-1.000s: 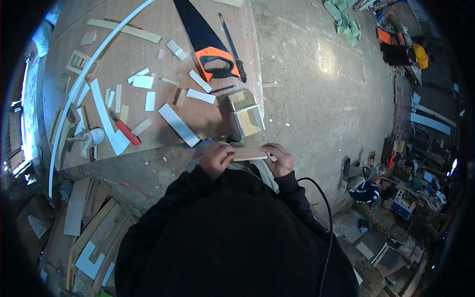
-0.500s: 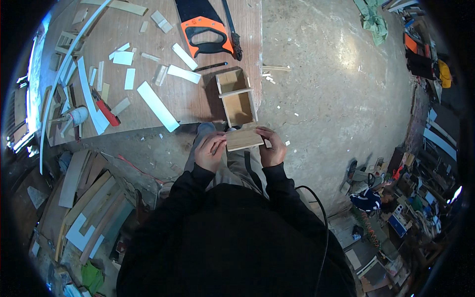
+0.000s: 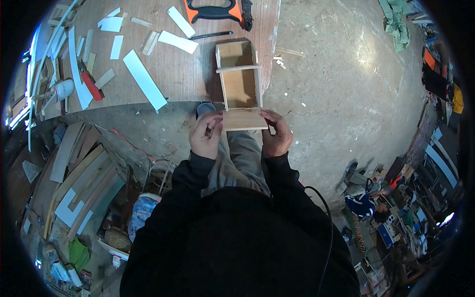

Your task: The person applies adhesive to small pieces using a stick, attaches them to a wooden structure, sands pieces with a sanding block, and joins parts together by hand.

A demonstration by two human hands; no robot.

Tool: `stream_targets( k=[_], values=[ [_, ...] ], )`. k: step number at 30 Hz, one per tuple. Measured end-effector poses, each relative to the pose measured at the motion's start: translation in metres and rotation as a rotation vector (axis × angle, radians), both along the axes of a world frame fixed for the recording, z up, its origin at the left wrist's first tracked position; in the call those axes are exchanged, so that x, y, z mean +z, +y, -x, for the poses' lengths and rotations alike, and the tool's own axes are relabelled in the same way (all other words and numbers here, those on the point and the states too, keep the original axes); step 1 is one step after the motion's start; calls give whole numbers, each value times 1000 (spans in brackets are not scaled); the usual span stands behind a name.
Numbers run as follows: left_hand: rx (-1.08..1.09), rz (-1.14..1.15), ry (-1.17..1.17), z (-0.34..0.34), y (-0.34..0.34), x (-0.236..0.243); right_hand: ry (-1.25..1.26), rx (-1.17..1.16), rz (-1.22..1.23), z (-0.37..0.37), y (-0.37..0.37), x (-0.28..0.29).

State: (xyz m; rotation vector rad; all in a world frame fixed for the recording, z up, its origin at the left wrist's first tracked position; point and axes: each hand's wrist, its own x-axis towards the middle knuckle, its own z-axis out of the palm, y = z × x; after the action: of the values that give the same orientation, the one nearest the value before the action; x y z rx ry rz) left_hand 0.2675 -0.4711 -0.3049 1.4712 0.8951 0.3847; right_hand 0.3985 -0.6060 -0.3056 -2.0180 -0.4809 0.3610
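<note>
I hold a small flat wooden panel (image 3: 245, 120) by its two ends, just off the near edge of the workbench (image 3: 188, 79). My left hand (image 3: 207, 134) pinches its left end and my right hand (image 3: 276, 134) grips its right end. The panel lies against the near end of an open wooden box (image 3: 239, 74) with a cross divider, which stands on the bench right in front of my hands.
White strips and wood offcuts (image 3: 144, 79) lie scattered over the bench. A handsaw with an orange and black handle (image 3: 213, 10) and a pencil (image 3: 210, 34) lie behind the box. Boards (image 3: 79, 173) are stacked on the floor to the left; tools clutter the right floor (image 3: 376, 203).
The view has shifted so the bench and box sit nearer and higher in the picture. My hands have brought the panel up against the box's near end.
</note>
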Motion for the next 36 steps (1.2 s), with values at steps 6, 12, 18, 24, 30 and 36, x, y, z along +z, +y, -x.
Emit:
stream_targets(
  k=[6, 12, 18, 24, 30, 36],
  values=[
    [25, -130, -12, -1, 0, -13, 87, 0, -6, -1, -2, 0],
    [73, -55, 1, -2, -3, -16, 155, -6, -2, -3, -2, -2],
    [92, -40, -20, -1, -3, -20, 158, -59, -16, -1, 4, -4],
    [50, -83, 14, -2, 0, -18, 120, -91, -30, -4, 7, -3],
    [81, -35, -33, 0, -2, -23, 141, -104, -15, -2, 9, -4],
    [88, 13, -32, 0, -4, -21, 147, -120, -24, -2, 7, -5]
  ],
)
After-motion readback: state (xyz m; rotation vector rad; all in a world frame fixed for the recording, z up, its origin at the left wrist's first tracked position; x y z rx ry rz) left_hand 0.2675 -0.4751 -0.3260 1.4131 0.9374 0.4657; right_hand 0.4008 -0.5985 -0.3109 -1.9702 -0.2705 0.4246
